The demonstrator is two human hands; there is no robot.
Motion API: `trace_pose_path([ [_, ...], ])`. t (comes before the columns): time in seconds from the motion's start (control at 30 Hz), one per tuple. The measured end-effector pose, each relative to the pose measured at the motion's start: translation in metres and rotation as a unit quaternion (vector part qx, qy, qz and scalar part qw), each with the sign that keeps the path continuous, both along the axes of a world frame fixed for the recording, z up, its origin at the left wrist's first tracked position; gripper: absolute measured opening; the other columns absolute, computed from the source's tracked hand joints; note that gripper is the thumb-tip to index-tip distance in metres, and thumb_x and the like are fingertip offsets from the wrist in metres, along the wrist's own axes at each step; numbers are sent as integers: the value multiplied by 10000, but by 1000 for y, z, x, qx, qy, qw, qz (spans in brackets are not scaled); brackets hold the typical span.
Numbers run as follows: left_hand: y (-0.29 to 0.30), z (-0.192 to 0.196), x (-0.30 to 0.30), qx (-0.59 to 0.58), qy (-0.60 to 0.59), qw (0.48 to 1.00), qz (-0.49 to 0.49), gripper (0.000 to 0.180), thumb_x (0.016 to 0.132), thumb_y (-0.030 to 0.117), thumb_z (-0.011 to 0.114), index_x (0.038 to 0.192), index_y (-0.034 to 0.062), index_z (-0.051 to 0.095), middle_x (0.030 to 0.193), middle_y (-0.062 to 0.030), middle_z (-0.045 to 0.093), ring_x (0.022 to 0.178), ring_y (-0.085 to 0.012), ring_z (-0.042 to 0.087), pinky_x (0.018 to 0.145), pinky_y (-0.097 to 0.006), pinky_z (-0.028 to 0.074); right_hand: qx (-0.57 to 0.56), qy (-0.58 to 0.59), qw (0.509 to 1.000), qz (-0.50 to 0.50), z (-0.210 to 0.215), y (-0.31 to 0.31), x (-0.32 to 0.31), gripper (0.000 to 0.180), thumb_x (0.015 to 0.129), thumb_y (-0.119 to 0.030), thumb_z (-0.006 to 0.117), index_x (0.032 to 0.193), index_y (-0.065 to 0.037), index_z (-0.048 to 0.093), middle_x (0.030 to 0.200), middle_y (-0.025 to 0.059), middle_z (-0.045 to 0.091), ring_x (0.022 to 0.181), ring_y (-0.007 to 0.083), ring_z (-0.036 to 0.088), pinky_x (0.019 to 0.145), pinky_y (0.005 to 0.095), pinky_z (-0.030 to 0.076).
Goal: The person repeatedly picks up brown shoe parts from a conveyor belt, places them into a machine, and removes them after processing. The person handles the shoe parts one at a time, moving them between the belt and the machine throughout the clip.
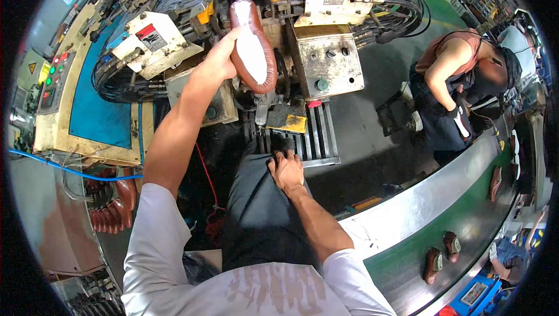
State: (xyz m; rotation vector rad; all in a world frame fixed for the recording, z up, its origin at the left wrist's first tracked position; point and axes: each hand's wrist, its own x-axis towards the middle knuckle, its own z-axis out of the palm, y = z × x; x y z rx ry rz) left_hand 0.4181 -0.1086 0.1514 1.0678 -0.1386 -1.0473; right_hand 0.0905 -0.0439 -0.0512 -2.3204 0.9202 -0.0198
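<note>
A brown leather shoe (267,59) sits bottom up in the machine in front of me, its white insole showing and the leather pleated around the heel end. My left hand (220,59) reaches forward and grips the shoe's left side; some of its fingers are hidden behind the leather. Resting on my dark-trousered knee, my right hand (286,171) has its fingers stretched out and holds nothing. The machine (326,59) stands around the shoe, with a worn metal control box on its right.
Green conveyor belt (402,284) at right carries brown shoes (434,265). A co-worker (448,77) bends over a shoe beyond it. Brown boots (119,205) stand at left below a blue hose (64,164). A button panel (55,83) is at far left; a slatted metal grate (322,135) lies below the machine.
</note>
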Motion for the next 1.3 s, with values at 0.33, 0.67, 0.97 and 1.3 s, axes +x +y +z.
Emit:
trace_pose_path([
  [0.33,157,17,-79,-86,-15,996,10,393,1044,305,691,1363,91,606,1128,-91,737,971,-229,739,865,-423,636,-83,-81,993,16,-16,9,1,444,1003,-378,625,1279,-36,695,1253,283,672,1195,486,622,1049,571,502],
  [0.67,456,-52,-211,223,-143,953,150,870,943,319,807,1649,51,375,1529,-151,549,1332,-255,564,1108,-403,464,-108,-145,973,141,-20,18,-15,421,1040,-284,632,1338,8,692,1341,301,643,1248,480,609,1105,508,477],
  [0.97,762,-122,-236,683,-157,639,316,913,893,127,763,1671,347,340,1682,-252,355,1472,-423,471,1177,-499,446,-128,-127,958,225,-20,19,-3,488,1063,-332,559,1410,6,626,1429,300,604,1309,499,554,1134,547,447],
  [1.3,860,-225,-263,876,-181,429,126,823,1065,98,510,1726,410,131,1802,-204,-57,1497,-656,305,1084,-848,357,-171,-146,926,304,-37,-6,-15,559,1083,-426,571,1391,35,638,1367,307,649,1305,490,569,1139,530,437],
])
